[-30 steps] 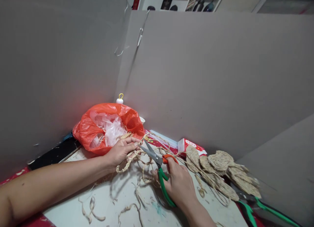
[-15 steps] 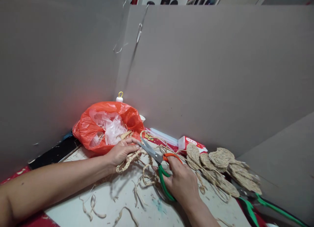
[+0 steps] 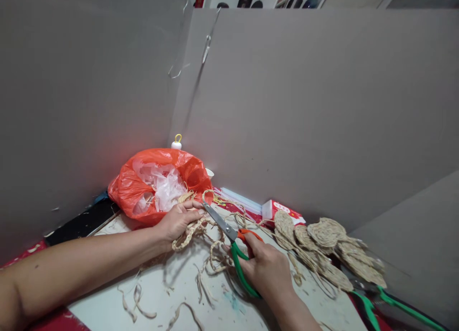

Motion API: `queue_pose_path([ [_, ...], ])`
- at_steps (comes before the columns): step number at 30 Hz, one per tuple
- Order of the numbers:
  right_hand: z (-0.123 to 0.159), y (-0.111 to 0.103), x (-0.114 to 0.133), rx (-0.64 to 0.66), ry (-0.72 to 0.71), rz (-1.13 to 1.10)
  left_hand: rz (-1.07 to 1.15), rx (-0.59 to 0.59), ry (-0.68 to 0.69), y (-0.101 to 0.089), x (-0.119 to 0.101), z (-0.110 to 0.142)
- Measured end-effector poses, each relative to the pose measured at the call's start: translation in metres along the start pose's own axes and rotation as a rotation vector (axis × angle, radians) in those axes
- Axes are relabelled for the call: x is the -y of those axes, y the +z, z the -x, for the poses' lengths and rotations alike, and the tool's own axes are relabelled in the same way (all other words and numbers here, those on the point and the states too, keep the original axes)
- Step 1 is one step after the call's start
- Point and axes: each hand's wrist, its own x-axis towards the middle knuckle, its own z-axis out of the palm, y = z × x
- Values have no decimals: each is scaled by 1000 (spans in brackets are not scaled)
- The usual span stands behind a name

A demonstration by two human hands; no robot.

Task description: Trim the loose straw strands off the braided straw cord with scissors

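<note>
My left hand (image 3: 182, 221) pinches a braided straw cord (image 3: 186, 241) in front of the red bag, and loops of the cord hang below the fingers. My right hand (image 3: 267, 269) grips scissors (image 3: 225, 227) with one orange and one green handle. The blades point up and left, with their tips at the cord beside my left fingertips. They look nearly closed; whether they bite the cord I cannot tell. More braided cord (image 3: 215, 259) curls under the scissors on the white board (image 3: 201, 288). Loose straw strips (image 3: 138, 302) lie nearer to me.
A red plastic bag (image 3: 125, 185) with white plastic inside stands at the back left, next to a black flat object (image 3: 81, 224). Coiled straw pieces (image 3: 326, 233), a red-and-white box (image 3: 283, 210) and a green-handled tool (image 3: 366, 307) are on the right. Grey panels (image 3: 304, 97) rise behind.
The scissor blades have come closer together at the cord near my left fingertips. My left hand holds the same pinch, and the whole view has shifted slightly.
</note>
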Motion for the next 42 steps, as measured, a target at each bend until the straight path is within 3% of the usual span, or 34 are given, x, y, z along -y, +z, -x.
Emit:
queue_pose_path([
  [9, 0, 5, -10, -4, 63, -30, -114, -46, 33, -2, -2, 1],
  [20, -3, 1, 5, 183, 31, -83, -262, -101, 89, 2, -8, 2],
  [29, -3, 1, 0, 8, 20, 52, -276, -102, 105, 3, -5, 3],
  [42, -4, -2, 2, -42, 23, 89, -324, -75, 103, 4, -7, 7],
])
